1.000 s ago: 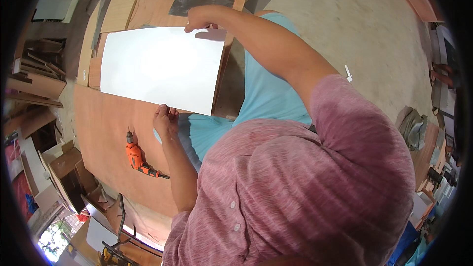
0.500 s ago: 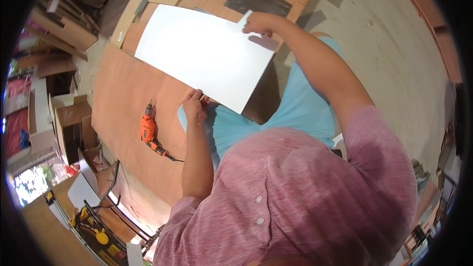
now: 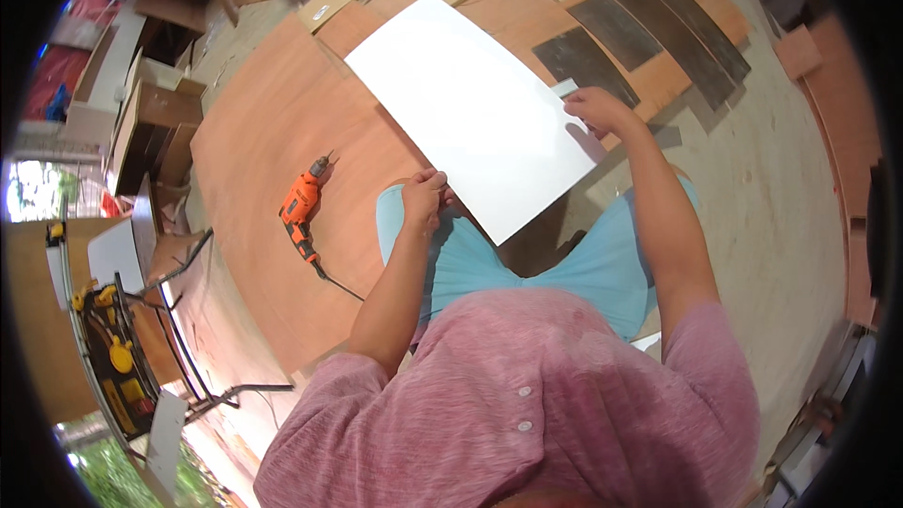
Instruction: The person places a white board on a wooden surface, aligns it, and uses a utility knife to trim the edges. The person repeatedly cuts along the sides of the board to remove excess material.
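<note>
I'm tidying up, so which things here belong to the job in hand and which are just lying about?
In the job:
white panel, held by left hand and right hand

Apparently just lying about:
orange drill, untouched
dark rectangular pieces

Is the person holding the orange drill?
No, the orange drill lies on the brown board, while the left hand and right hand are at edges of the white panel.

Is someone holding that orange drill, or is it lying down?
Lying down: the orange drill is on its side on the brown board; left hand and right hand hold the white panel.
</note>
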A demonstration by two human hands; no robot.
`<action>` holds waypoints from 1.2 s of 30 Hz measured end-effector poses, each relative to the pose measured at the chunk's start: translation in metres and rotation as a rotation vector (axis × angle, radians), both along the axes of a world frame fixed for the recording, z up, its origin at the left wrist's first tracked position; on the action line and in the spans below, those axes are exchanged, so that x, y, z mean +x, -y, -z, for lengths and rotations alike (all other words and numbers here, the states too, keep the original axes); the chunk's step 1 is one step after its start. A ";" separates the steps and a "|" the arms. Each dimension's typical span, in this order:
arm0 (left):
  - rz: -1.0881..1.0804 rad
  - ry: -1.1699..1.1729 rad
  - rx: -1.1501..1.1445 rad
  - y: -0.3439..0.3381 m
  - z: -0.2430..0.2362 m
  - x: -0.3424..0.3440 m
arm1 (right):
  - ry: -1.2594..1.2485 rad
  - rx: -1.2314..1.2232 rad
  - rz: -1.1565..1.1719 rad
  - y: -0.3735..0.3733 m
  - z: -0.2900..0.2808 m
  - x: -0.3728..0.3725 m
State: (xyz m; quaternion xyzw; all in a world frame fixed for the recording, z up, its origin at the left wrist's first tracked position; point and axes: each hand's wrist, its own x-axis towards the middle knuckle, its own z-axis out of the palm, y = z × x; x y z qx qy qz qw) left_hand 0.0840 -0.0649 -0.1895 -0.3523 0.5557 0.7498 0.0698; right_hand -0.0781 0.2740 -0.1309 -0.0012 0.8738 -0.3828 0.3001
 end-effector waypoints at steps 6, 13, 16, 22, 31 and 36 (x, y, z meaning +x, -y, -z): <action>-0.026 -0.115 -0.030 -0.004 -0.020 -0.001 | 0.015 -0.287 0.129 -0.024 -0.015 0.001; -0.058 -0.480 -0.074 0.012 -0.059 -0.003 | -0.116 -0.893 0.089 -0.035 -0.053 -0.011; -0.055 -0.651 -0.300 0.011 -0.079 -0.013 | -0.288 -0.851 0.158 -0.019 -0.067 -0.019; -0.083 -0.792 -0.481 0.039 -0.105 -0.034 | -0.571 -0.789 0.205 0.026 -0.109 -0.023; -0.063 -0.935 -0.691 0.066 -0.146 -0.072 | -0.700 -0.941 0.281 0.059 -0.138 -0.082; -0.027 -0.971 -0.733 0.089 -0.150 -0.084 | -0.749 -0.963 0.254 0.070 -0.144 -0.102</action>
